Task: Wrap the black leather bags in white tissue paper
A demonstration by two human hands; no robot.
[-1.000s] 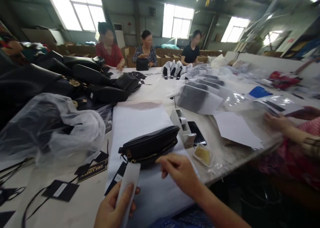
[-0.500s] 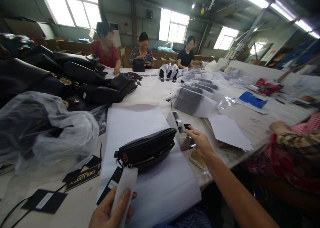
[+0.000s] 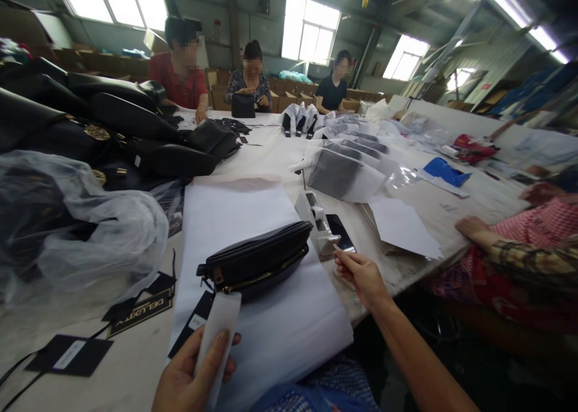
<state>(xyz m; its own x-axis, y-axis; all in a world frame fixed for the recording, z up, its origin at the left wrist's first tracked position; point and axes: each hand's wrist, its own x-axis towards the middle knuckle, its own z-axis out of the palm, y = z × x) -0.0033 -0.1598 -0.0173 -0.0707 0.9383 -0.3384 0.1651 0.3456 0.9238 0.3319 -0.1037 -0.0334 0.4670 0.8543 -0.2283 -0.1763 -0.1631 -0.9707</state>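
My left hand (image 3: 198, 364) is closed around a folded strip of white tissue paper (image 3: 221, 324), whose upper end meets the zip end of a black handbag (image 3: 257, 258). The bag lies on white paper sheets (image 3: 235, 204), its gold zipper facing me. A black hang tag (image 3: 194, 324) lies beside my left fingers. My right hand (image 3: 361, 273) pinches at the front edge of a grey tape dispenser (image 3: 316, 225), on the end of the clear tape, which is barely visible. A dark phone (image 3: 341, 234) lies just behind my right fingertips.
Black bags (image 3: 149, 123) are piled at the left behind crumpled clear plastic (image 3: 99, 225). Paper-wrapped bags (image 3: 343, 171) stand beyond the dispenser, and white cards (image 3: 401, 225) lie right of it. Several co-workers sit around the table; one arm (image 3: 492, 237) rests at the right edge.
My right hand has drawn back from over the phone and dispenser toward me, its fingers now pinched at the dispenser's front edge. My left hand keeps its hold on the paper strip. The view has shifted slightly.
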